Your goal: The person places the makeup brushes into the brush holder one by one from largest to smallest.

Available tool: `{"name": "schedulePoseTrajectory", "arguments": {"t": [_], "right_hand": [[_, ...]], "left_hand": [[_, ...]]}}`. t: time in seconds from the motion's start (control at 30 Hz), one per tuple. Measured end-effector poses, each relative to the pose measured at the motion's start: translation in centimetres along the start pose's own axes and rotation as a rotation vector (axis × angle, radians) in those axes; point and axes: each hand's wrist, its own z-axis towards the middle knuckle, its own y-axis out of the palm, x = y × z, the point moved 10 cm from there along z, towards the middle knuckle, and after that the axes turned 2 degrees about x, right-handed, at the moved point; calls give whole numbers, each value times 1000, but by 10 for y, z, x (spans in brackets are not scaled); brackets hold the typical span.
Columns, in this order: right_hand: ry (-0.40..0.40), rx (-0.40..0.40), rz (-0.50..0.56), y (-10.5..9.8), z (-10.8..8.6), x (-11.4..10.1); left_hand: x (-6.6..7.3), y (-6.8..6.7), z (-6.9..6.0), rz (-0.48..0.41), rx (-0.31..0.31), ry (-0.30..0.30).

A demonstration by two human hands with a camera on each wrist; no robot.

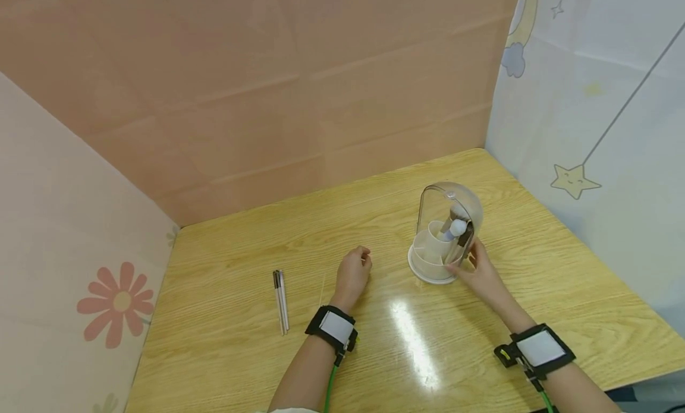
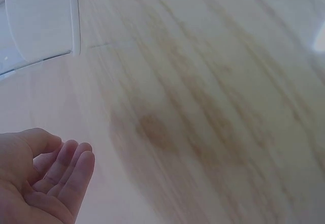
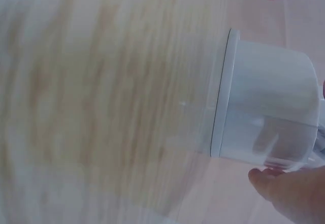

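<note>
A round white brush holder with compartments stands upright under a clear domed cover. Several makeup brushes lean inside it. My right hand grips the holder low on its right side, thumb at the front and fingers round the side. The right wrist view has the thumb against the white wall of the holder. To the left of the holder, my left hand is loosely curled over the table, holding nothing; its bent fingers show in the left wrist view.
Two slim sticks, one dark-tipped and one pale, lie side by side on the wooden table, left of my left hand. A brown backdrop rises behind the table, with patterned sheets at the left and right.
</note>
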Motion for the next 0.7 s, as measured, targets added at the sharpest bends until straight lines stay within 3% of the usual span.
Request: {"name": "schedulePoseTrajectory", "arguments": {"t": [0.17, 0.33, 0.7], "right_hand": [[47, 12, -32, 2, 0, 1], [51, 17, -30, 1, 0, 0], [0, 2, 0, 0, 1, 0]], "left_hand": [[-10, -1, -2, -1, 0, -41], [-24, -12, -4, -8, 22, -72], [-88, -74, -15, 54, 152, -239]]}}
